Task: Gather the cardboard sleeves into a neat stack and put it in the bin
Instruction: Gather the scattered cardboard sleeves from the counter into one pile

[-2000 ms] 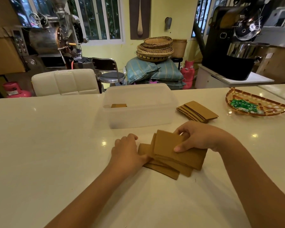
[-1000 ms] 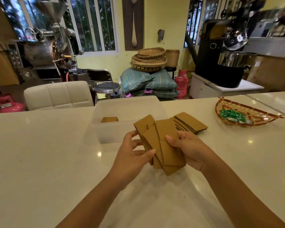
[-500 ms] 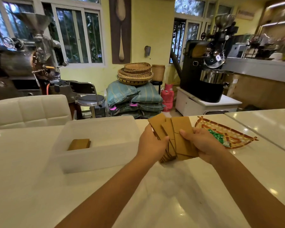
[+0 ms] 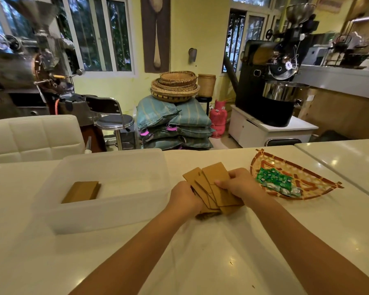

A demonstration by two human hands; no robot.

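Several brown cardboard sleeves (image 4: pixel 211 188) are fanned out between both hands, their lower edges near the white counter. My left hand (image 4: pixel 184 199) grips their left side and my right hand (image 4: pixel 241 185) holds their right side, thumb across the front sleeve. To the left stands the translucent plastic bin (image 4: pixel 107 211), open at the top, with a small stack of sleeves (image 4: pixel 82 191) lying flat in its left half. The second pile of sleeves seen earlier on the counter is hidden behind my hands.
A woven fan-shaped tray (image 4: pixel 307 184) with green wrapped sweets (image 4: pixel 273 182) lies to the right of my hands. The white counter (image 4: pixel 200 262) stretches toward me. A white padded chair (image 4: pixel 34 137) stands behind the counter at left.
Both hands lifted the loose sleeves off the counter and brought them up and forward. Since half a second ago they have sunk back toward the counter beside the bin.
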